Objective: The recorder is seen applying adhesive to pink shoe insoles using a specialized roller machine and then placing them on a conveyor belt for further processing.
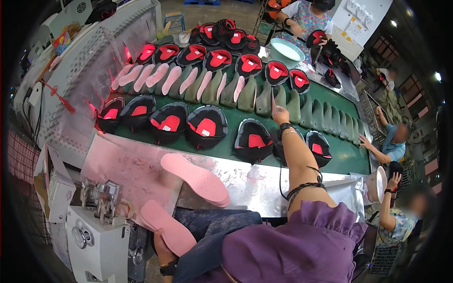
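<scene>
My right hand point(280, 116) reaches across the green belt point(349, 158) and pinches a thin pink insole point(273, 102), seen almost edge-on, against a row of green shoe lasts point(293, 107). My left hand point(163, 248), low by my lap, is closed around pink insoles point(168, 228); its fingers are mostly hidden under them. Another stack of pink insoles point(198, 181) lies on the metal table edge. Lasts to the left of my right hand have pink insoles point(172, 80) against them. Black shoe uppers with red linings point(206, 127) stand in front of the lasts.
A second row of uppers point(218, 60) stands behind the lasts. A white machine point(96, 240) is at my lower left. Across the belt a person point(309, 21) handles a shoe beside a pale basin point(286, 51). Two people sit at the right, near a white bowl point(376, 185).
</scene>
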### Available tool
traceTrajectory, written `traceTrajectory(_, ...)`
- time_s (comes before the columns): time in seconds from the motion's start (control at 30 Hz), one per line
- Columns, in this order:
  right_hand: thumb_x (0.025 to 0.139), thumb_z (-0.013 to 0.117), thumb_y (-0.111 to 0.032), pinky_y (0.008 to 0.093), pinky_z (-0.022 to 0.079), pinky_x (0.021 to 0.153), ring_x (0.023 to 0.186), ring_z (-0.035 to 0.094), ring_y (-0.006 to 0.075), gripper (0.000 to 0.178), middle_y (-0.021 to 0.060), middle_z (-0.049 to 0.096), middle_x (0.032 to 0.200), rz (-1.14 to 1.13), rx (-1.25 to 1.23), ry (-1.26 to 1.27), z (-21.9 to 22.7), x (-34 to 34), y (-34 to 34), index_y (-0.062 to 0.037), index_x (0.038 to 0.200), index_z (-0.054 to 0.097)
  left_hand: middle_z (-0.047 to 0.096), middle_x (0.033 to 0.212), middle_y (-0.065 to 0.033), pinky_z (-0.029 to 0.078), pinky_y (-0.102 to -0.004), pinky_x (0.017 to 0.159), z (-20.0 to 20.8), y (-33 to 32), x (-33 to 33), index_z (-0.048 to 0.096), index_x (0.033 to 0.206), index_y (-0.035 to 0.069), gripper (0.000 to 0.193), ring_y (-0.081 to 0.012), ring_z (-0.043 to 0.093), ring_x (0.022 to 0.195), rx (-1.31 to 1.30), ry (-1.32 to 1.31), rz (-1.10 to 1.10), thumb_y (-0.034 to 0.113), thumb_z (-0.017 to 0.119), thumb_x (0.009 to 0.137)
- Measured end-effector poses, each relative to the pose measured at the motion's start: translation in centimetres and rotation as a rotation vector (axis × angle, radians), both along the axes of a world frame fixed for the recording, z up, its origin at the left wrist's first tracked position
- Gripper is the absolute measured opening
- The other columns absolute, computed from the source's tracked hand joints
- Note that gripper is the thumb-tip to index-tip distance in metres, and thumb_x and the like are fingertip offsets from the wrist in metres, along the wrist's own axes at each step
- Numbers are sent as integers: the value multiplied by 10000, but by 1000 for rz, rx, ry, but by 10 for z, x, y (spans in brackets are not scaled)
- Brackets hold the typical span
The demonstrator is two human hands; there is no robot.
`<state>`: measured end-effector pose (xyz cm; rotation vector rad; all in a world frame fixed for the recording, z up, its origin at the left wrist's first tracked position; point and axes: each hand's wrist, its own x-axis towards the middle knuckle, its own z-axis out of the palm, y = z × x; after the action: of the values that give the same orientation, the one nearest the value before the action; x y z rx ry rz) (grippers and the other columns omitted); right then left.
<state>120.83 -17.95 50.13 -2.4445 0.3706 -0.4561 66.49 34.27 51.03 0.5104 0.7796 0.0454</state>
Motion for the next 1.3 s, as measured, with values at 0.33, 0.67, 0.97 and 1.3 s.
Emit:
traceTrajectory(0.33, 927, 598, -227, 383, 509, 727, 794, 631, 314, 227, 162, 633, 850, 1254, 446, 238, 83, -263, 371, -19, 997, 655, 639, 1096, -137, 497, -349, 896, -21, 19, -39, 581, 1154, -10, 322, -221, 626, 993, 340, -25, -73, 223, 428, 993)
traceTrajectory(0.67, 895, 662, -267, 314, 499, 645, 697, 615, 183, 292, 86, 642, 783, 1161, 720, 641, 22, -358, 471, 11, 967, 609, 670, 1082, -97, 514, -330, 897, -2, 20, -26, 607, 1160, 7, 349, -198, 649, 973, -84, 22, 114, 210, 642, 878)
traceTrajectory(0.97, 871, 689, -200, 306, 506, 595, 729, 652, 187, 408, 154, 686, 915, 1222, 523, 701, 22, -327, 588, 39, 1168, 545, 682, 1060, -115, 533, -346, 893, -2, 12, -37, 600, 1164, -31, 355, -212, 667, 962, -166, -36, 54, 196, 529, 901)
traceTrajectory(1.3, 827, 637, -119, 420, 510, 795, 900, 636, 350, 298, 178, 627, 956, 1438, 164, 173, 71, -299, 532, -10, 1102, 605, 673, 1049, -117, 561, -376, 842, -25, 10, -40, 586, 1177, -5, 375, -237, 676, 929, -209, 40, 76, 232, 567, 887)
